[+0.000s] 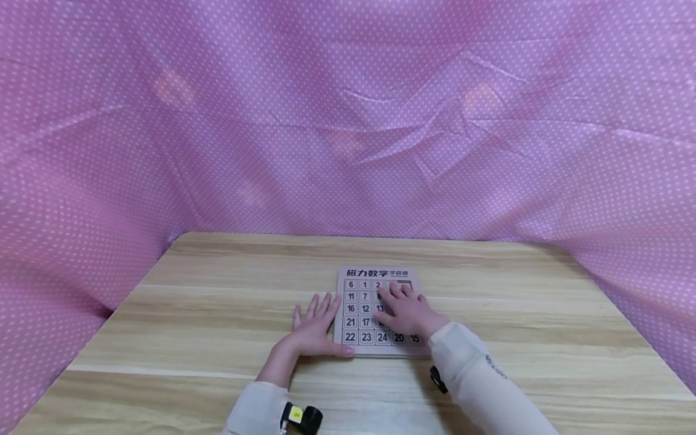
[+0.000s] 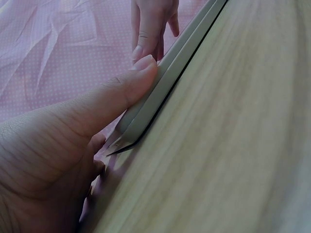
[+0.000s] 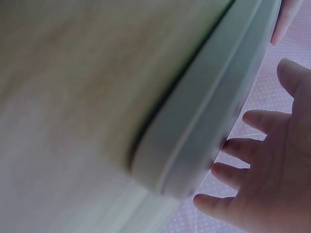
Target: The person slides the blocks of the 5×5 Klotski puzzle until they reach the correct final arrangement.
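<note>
A number sliding puzzle (image 1: 337, 338) lies flat on the table, a pale square board with rows of numbered tiles and dark Chinese lettering along its far edge. My left hand (image 1: 315, 335) rests at its left side with fingers spread. The left thumb (image 2: 136, 80) lies on the near left corner, as the left wrist view shows. Over the right half of the tiles is my right hand (image 1: 410, 314), fingers spread and fairly straight, hiding several numbers. In the right wrist view, those fingers (image 3: 238, 174) are at the board's top face; contact is hard to judge. A dark gap in the top right corner is partly visible.
The wood-grain table (image 1: 217, 290) extends around the board on every side. Behind and beside it hangs a pink cloth (image 1: 348, 151) with white dots. Each sleeve carries a small black wrist camera, the left one (image 1: 310, 418) with a yellow label next to it.
</note>
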The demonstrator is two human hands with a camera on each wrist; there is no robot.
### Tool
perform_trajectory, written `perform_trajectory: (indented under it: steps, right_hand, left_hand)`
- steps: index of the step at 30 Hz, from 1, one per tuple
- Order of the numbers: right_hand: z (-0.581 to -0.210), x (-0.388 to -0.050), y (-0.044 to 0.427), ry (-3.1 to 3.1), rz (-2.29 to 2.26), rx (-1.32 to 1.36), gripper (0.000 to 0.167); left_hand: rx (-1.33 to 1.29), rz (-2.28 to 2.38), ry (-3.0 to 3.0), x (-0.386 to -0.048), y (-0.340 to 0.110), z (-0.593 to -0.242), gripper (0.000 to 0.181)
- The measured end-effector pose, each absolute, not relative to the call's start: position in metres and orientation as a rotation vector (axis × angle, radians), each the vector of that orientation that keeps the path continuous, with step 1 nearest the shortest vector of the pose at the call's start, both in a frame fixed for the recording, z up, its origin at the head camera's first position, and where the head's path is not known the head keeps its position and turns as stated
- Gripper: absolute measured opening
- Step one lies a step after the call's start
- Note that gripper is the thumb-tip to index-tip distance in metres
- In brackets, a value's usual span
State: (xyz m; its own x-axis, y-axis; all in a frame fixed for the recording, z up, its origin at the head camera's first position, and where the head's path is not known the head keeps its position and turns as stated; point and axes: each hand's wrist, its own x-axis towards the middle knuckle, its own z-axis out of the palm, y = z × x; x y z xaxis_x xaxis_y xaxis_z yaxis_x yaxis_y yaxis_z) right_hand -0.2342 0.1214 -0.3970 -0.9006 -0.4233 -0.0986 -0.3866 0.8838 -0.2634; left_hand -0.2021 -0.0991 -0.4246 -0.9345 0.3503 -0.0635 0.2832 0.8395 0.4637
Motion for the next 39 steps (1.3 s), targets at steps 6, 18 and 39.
perform_trajectory:
  steps: [6,18,39]
  right_hand:
    - [-0.395,-0.234,0.121,2.886,-0.394,-0.625,0.062]
    - [-0.385,-0.216,0.139,2.89,-0.402,-0.736,0.058]
    - [-0.371,-0.152,0.167,2.838,-0.404,-0.994,0.064]
  left_hand:
    - [0.497,0.698,2.871,-0.202,-0.1,-0.423,0.114]
    - [0.493,0.694,2.878,-0.202,-0.1,-0.425,0.115]
    - [0.499,0.711,2.864,-0.2,-0.099,-0.423,0.114]
